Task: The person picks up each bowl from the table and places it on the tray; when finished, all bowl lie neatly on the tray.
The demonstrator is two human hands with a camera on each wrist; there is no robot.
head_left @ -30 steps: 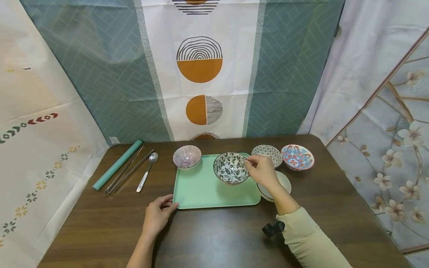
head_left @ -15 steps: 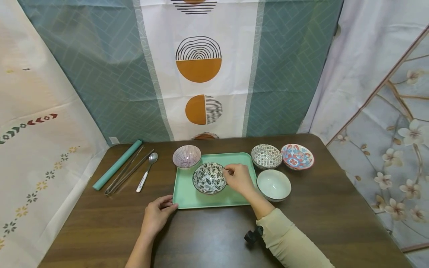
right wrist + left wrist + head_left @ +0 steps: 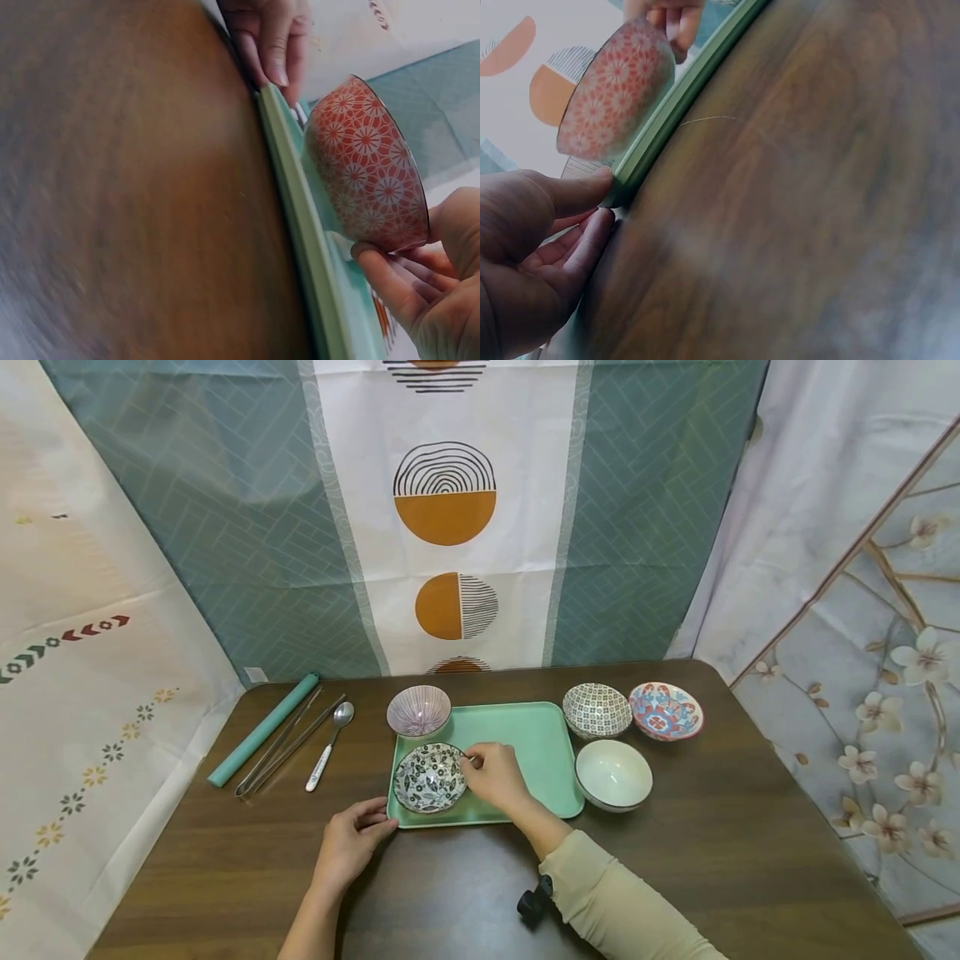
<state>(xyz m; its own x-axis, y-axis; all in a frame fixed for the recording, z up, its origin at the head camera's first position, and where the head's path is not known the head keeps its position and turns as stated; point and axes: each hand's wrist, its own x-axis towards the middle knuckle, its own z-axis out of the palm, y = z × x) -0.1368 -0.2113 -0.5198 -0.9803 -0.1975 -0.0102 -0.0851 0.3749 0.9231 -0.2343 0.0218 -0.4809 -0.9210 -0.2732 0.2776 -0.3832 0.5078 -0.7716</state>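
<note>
My right hand (image 3: pixel 495 774) pinches the right rim of a bowl (image 3: pixel 431 778) with a black-and-white leaf pattern inside. Its outside is red with white flowers, as the right wrist view shows (image 3: pixel 367 165). The bowl is over the left front part of a mint-green tray (image 3: pixel 536 760); I cannot tell whether its base touches the tray. My left hand (image 3: pixel 351 843) holds the tray's near left corner between thumb and fingers, seen closely in the left wrist view. A purple-striped bowl (image 3: pixel 418 711) stands behind, at the tray's far left corner.
Right of the tray are a white-lined bowl (image 3: pixel 613 774), a bowl with a small grid pattern (image 3: pixel 597 710) and a red-and-blue bowl (image 3: pixel 666 712). On the left lie a spoon (image 3: pixel 330 745), metal tongs (image 3: pixel 281 752) and a teal roll (image 3: pixel 262 729). A curtain (image 3: pixel 637 527) hangs behind the table.
My right hand has carried the leaf-patterned bowl leftward and nearer across the tray, from its right half to the left front. The left hand has stayed at the tray corner.
</note>
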